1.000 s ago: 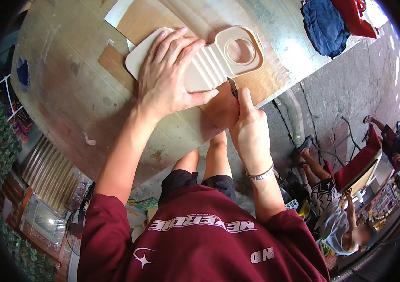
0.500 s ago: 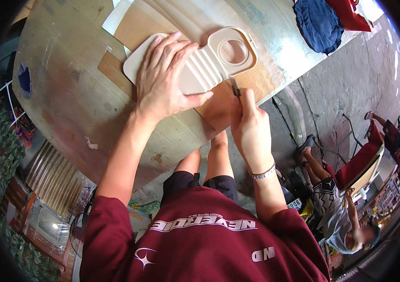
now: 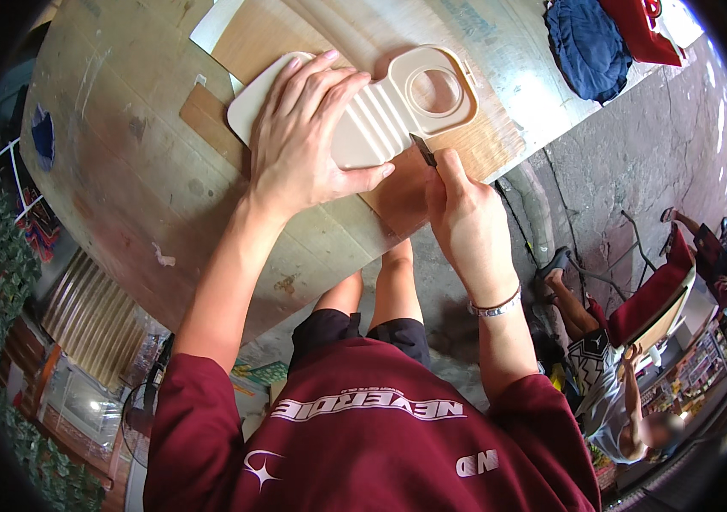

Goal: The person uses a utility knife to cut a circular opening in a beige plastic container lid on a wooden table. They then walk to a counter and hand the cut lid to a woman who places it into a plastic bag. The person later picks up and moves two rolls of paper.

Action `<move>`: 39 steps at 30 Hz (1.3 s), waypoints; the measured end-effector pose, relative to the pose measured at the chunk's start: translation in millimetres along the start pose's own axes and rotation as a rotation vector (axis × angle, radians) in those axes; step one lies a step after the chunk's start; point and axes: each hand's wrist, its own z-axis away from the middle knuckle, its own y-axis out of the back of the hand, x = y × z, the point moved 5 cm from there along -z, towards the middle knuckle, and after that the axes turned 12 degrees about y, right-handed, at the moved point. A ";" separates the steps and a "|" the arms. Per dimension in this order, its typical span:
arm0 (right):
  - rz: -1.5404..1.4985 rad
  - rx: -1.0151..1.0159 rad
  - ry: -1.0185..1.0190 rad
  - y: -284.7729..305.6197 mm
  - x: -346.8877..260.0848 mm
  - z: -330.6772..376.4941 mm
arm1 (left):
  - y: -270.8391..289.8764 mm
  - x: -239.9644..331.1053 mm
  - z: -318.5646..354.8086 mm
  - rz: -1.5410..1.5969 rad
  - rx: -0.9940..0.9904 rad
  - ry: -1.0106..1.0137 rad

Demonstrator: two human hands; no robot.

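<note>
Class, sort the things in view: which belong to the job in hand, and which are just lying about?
Belong to the job:
- beige moulded piece, under the left hand
- small dark blade, in the right hand's grip, at the piece's edge
- brown board beneath, probably as backing

Apparently just lying about:
- dark blue cloth
- red item beside it
- small blue scrap

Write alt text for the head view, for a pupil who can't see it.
Seen from above, a bare left grip spreads over a beige tray on a brown board, while the right grip holds a knife, tip at the tray's near edge. A blue cloth lies at the far right of the table.
</note>
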 end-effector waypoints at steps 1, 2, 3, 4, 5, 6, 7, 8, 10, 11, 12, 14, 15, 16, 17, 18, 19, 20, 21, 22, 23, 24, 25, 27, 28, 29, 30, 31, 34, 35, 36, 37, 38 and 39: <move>0.007 -0.018 0.006 1.7 1.0 -1.2 | -0.2 -0.1 -0.2 0.004 -0.002 0.002; 0.014 -0.036 0.011 2.1 1.5 -1.8 | -0.1 0.1 -0.3 0.004 -0.001 0.002; 0.003 -0.030 0.020 2.2 1.4 -2.4 | 0.0 0.0 -0.4 0.002 -0.001 0.002; -0.007 -0.023 0.030 2.0 1.3 -2.8 | 0.2 -0.4 -0.4 0.000 0.000 0.002; -0.018 -0.017 0.039 1.6 1.1 -3.3 | 0.1 -1.2 -0.8 -0.001 0.003 0.001; -0.027 -0.029 0.025 0.6 2.2 -2.9 | -0.9 -1.2 -1.1 -0.001 0.004 0.000; -0.037 -0.042 0.012 -0.6 3.1 -2.6 | -1.6 -1.0 -0.9 -0.001 0.005 -0.001; -0.046 -0.054 -0.001 -2.0 3.8 -2.0 | -2.0 -0.7 0.3 -0.007 0.000 0.007; -0.034 -0.056 -0.028 -4.8 3.9 -1.5 | -2.0 -0.7 0.5 -0.021 -0.006 0.018; -0.027 -0.056 -0.041 -6.3 3.9 -1.0 | -2.4 -0.6 -0.3 -0.023 -0.005 0.018; -0.029 -0.054 -0.041 -7.8 2.7 -0.3 | -2.5 -1.0 -0.2 -0.025 -0.005 0.019; -0.033 -0.051 -0.042 -9.7 0.9 1.4 | -3.4 -1.5 0.4 -0.025 -0.007 0.023; -0.039 -0.061 -0.061 -10.0 1.5 2.3 | -4.1 -1.4 0.3 -0.024 -0.009 0.024; -0.045 -0.071 -0.079 -10.2 2.2 3.1 | -4.7 -1.3 0.1 -0.023 -0.010 0.025; -0.051 -0.080 -0.098 -10.8 3.1 3.8 | -5.0 -1.3 -0.2 -0.022 -0.013 0.023; -0.062 -0.064 -0.088 -11.9 3.1 4.3 | -4.6 -1.5 0.5 -0.023 -0.014 0.026; -0.072 -0.047 -0.078 -13.9 3.4 5.1 | -4.5 -1.7 0.9 -0.023 -0.015 0.028; -0.083 -0.031 -0.069 -14.5 2.9 5.2 | -4.5 -1.6 1.3 -0.024 -0.015 0.026; -0.088 -0.026 -0.084 -13.9 2.0 5.2 | -4.2 -1.6 0.7 -0.025 -0.014 0.024; -0.092 -0.022 -0.099 -13.2 0.5 6.1 | -3.8 -1.6 0.2 -0.027 -0.013 0.021; -0.096 -0.018 -0.114 -12.6 -1.2 7.2 | -3.1 -2.3 -0.3 -0.023 -0.010 0.021; -0.075 -0.024 -0.103 -14.7 -1.6 11.0 | -3.5 -2.2 -0.9 -0.016 -0.007 0.020; -0.055 -0.030 -0.091 -19.7 -0.6 16.5 | -3.7 -2.0 -1.4 -0.009 -0.005 0.019; -0.035 -0.024 -0.094 -22.4 -0.7 19.7 | -2.5 -1.2 -3.4 -0.015 -0.015 0.025; -0.042 -0.026 -0.092 -21.2 -0.4 19.9 | -2.3 -1.0 -3.6 -0.018 -0.021 0.029; -0.049 -0.027 -0.090 -19.6 -0.1 20.0 | -2.0 -1.3 -2.7 -0.014 -0.017 0.034; -0.057 -0.029 -0.085 -19.7 0.3 19.2 | -1.9 -1.7 -2.7 -0.007 -0.011 0.033; -0.095 -0.001 -0.080 -18.1 1.8 21.1 | -1.9 -1.9 -2.6 0.001 -0.005 0.032; -0.197 0.075 -0.109 -13.2 8.1 28.4 | -0.3 -1.0 -2.2 0.005 0.005 0.028; -0.180 0.085 -0.093 -12.6 6.4 25.2 | 0.6 -1.2 -1.8 0.004 0.007 0.027; -0.158 0.098 -0.082 -9.6 6.5 21.1 | 0.5 -0.8 -2.2 0.002 0.008 0.026; -0.135 0.100 -0.058 -8.7 5.5 14.3 | 0.4 -1.1 -2.5 0.000 0.008 0.024; -0.111 0.103 -0.035 -9.2 3.9 6.1 | -0.2 -0.8 -2.1 -0.003 0.009 0.023; -0.090 0.107 -0.005 -9.2 0.9 -0.3 | -0.1 -1.2 -1.8 -0.002 0.009 0.022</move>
